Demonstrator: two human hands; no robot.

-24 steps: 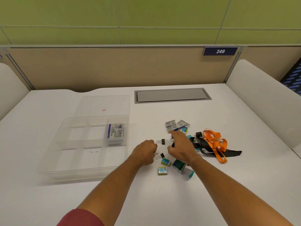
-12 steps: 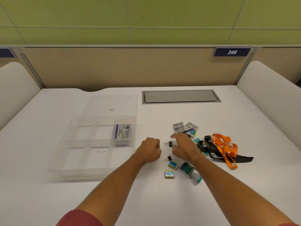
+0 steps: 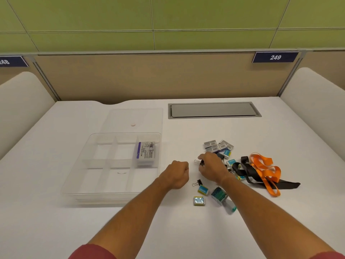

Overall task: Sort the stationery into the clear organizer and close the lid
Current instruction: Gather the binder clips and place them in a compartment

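Note:
The clear organizer (image 3: 74,176) sits open at the left with a purple-labelled box (image 3: 145,153) in its far right compartment. Its lid (image 3: 134,118) lies flat behind it. My left hand (image 3: 176,176) rests as a fist just right of the organizer, and nothing shows inside it. My right hand (image 3: 211,168) pinches a black binder clip (image 3: 200,162) at the edge of the stationery pile. Another binder clip (image 3: 198,182) lies on the table between my hands. Small blue-and-yellow boxes (image 3: 203,190) and a teal item (image 3: 219,195) lie nearer me.
Grey packets (image 3: 214,145) lie behind my right hand. An orange lanyard (image 3: 267,169) and a black lanyard (image 3: 246,171) are tangled at the right. A grey cable hatch (image 3: 212,110) is set into the white table at the back. Padded dividers stand on both sides.
My right hand has closed its fingers on the binder clip it was reaching for. My left hand has curled into a fist and stays beside the organizer.

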